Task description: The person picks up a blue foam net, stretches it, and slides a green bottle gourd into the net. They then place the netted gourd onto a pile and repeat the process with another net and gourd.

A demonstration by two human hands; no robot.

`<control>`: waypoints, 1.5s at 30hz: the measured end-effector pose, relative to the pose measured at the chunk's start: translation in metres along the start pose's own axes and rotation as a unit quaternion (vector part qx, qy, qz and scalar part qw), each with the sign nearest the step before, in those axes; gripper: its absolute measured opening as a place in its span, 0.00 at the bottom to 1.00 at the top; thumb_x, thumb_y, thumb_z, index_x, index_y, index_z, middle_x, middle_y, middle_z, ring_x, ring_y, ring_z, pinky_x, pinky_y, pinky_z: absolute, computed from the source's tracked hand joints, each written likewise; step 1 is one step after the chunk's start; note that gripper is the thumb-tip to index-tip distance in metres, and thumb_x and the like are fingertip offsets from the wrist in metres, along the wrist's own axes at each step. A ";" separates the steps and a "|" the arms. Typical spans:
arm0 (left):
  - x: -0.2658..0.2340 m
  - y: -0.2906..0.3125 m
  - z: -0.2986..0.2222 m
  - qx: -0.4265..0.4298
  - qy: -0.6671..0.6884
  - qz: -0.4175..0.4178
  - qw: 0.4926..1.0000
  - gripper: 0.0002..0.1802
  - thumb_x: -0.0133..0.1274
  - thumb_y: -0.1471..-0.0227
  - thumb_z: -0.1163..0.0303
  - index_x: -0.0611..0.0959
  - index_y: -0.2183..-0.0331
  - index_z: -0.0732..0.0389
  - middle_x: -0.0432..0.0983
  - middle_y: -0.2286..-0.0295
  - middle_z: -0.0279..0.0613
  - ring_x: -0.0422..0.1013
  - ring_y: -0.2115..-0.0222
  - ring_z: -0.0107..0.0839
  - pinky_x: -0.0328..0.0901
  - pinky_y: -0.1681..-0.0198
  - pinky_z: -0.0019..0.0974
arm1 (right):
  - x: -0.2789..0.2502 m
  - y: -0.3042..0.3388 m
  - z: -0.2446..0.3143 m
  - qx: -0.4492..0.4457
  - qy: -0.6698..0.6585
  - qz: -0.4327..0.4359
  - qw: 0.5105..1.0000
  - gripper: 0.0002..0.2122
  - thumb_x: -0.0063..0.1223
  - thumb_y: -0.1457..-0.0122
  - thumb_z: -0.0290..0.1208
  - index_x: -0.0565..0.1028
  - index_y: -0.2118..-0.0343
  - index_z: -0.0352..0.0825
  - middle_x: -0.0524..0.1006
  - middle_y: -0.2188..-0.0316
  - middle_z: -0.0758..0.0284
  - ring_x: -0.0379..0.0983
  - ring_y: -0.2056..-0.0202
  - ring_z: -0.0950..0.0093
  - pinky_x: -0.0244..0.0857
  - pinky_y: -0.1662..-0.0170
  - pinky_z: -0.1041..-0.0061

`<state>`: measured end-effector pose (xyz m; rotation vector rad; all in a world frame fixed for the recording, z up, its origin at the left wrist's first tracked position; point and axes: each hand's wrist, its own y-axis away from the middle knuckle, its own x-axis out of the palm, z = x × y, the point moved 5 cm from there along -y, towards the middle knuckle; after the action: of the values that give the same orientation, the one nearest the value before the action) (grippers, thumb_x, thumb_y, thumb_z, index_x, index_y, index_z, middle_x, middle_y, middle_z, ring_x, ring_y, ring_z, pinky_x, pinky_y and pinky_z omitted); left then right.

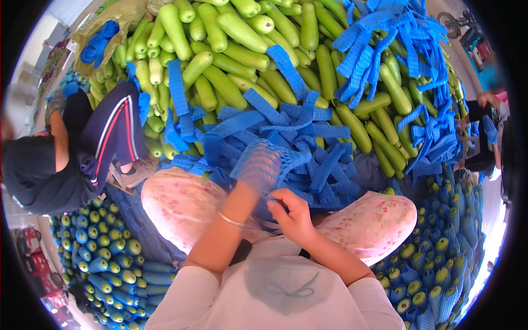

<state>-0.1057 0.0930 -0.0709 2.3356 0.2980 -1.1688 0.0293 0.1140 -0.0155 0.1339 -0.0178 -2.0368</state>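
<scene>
A blue foam net sleeve (286, 163) is stretched wide over my left hand (258, 165), whose fingers are blurred behind the mesh. My right hand (292, 215) is closed in a pinch on the lower edge of that sleeve, close to my left wrist. Just beyond both hands, flat blue foam net sleeves (247, 122) lie in a loose heap in front of my crossed legs. Behind them rises a big pile of long green gourds (242, 32), with a few more sleeves strewn on top.
Another bundle of blue sleeves (366, 52) drapes over the pile's right side. Gourds in blue netting are stacked at the lower left (104, 242) and lower right (423, 269). A person in dark clothes (47, 170) sits close on my left; another (487, 132) is at the far right.
</scene>
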 end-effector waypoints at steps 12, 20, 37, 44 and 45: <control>0.002 -0.011 -0.032 0.138 0.720 -0.112 0.670 0.19 0.42 0.44 0.67 0.71 0.51 0.59 0.66 0.49 0.43 0.62 0.47 0.37 0.58 0.45 0.41 | 0.011 0.007 0.007 0.127 -0.361 0.128 0.915 0.04 0.48 0.40 0.27 0.71 0.64 0.33 0.71 0.73 0.74 0.66 0.73 0.87 0.62 0.71 0.85; -0.015 -0.013 -0.041 0.144 0.963 0.064 0.220 0.32 0.29 0.39 0.53 0.51 0.39 0.59 0.45 0.39 0.47 0.45 0.39 0.39 0.42 0.38 0.45 | -0.001 -0.007 -0.014 0.204 -0.381 0.151 0.889 0.05 0.50 0.41 0.26 0.71 0.63 0.33 0.74 0.69 0.69 0.70 0.70 0.82 0.64 0.65 0.80; 0.070 -0.052 -0.039 -0.136 0.845 0.021 0.517 0.27 0.39 0.42 0.71 0.58 0.42 0.61 0.53 0.42 0.47 0.54 0.43 0.41 0.51 0.40 0.39 | -0.306 -0.168 -0.255 0.202 0.582 -0.128 0.778 0.38 0.59 0.58 0.32 0.54 0.44 0.28 0.58 0.43 0.55 0.55 0.42 0.59 0.49 0.39 0.66; 0.102 -0.062 -0.023 -0.087 0.767 0.031 0.635 0.27 0.37 0.40 0.71 0.54 0.41 0.67 0.49 0.41 0.47 0.53 0.42 0.38 0.51 0.40 0.36 | -0.304 -0.169 -0.241 0.172 0.641 -0.137 0.735 0.35 0.63 0.63 0.34 0.61 0.48 0.33 0.66 0.55 0.59 0.61 0.51 0.60 0.49 0.42 0.62; 0.109 -0.064 -0.020 -0.096 0.814 0.029 0.573 0.27 0.36 0.40 0.71 0.54 0.41 0.65 0.48 0.41 0.44 0.50 0.41 0.37 0.50 0.40 0.37 | -0.306 -0.166 -0.240 0.172 0.643 -0.140 0.733 0.35 0.63 0.63 0.34 0.61 0.48 0.33 0.66 0.55 0.59 0.61 0.51 0.60 0.49 0.42 0.62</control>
<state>-0.0517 0.1544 -0.1698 2.3582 0.8182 1.3517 0.0429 0.4722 -0.2389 1.8385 0.5201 -1.7872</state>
